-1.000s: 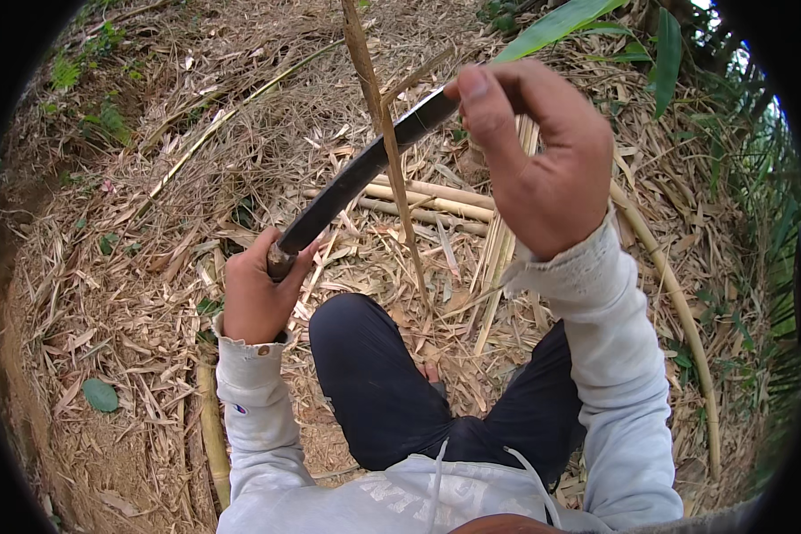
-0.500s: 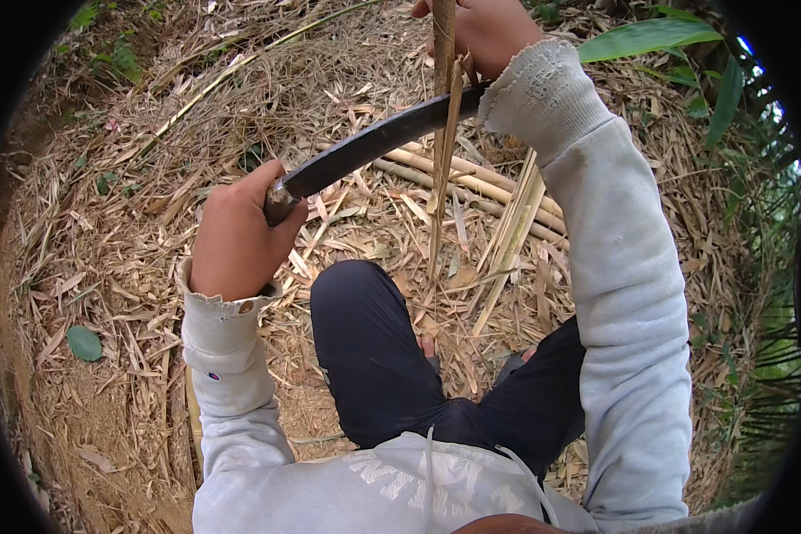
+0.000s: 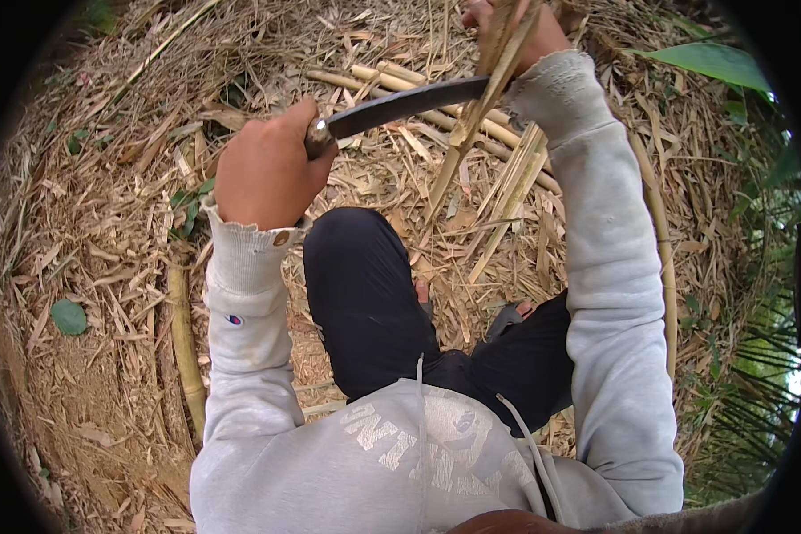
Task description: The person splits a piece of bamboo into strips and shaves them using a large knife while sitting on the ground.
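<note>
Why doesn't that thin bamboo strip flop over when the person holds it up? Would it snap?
The bamboo strip looks fairly stiff: it stays nearly straight below the right hand. It is probably light, since it is thin like the split strips on the ground. It may split lengthwise where the knife, gripped by the left hand, crosses it.

In the upper middle of the frame the dark blade [image 3: 400,105] crosses the bamboo strip [image 3: 472,125], so the way between both hands is blocked there. Below it, the raised knee [image 3: 356,267] and loose bamboo poles [image 3: 392,84] fill the ground. The left side, covered with dry leaves [image 3: 107,222], stays open for passing.
</note>
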Available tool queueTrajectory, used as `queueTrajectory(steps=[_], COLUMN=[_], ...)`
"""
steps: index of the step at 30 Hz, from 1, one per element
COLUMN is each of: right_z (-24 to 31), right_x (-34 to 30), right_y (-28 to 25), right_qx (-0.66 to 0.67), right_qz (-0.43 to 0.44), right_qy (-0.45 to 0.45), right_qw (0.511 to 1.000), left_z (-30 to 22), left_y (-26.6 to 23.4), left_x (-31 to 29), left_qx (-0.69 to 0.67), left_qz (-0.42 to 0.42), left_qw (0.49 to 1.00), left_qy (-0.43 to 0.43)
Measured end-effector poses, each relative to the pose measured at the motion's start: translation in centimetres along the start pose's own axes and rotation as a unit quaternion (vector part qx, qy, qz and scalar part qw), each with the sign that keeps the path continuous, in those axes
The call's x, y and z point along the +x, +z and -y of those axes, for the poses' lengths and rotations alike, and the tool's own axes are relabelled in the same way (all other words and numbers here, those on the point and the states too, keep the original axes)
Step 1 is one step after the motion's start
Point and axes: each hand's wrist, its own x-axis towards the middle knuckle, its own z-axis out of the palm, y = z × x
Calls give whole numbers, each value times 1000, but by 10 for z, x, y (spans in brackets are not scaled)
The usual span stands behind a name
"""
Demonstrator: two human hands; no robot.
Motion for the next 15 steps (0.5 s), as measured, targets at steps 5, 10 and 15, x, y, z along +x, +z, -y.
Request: queueTrajectory(steps=[5,10,15], right_z=[42,69,39], right_x=[30,-32,-194], right_y=[18,-56,-113], right_qx=[54,389,183], right_qz=[-11,-203,-280], right_qy=[97,215,180], right_qw=[994,872,925], left_z=[26,18,30], left_y=[-6,-5,9], left_x=[-13,-33,-30], left_qx=[-90,-84,-118], left_qz=[-18,23,17], left_qw=[995,996,990], left_qy=[-47,-28,-76])
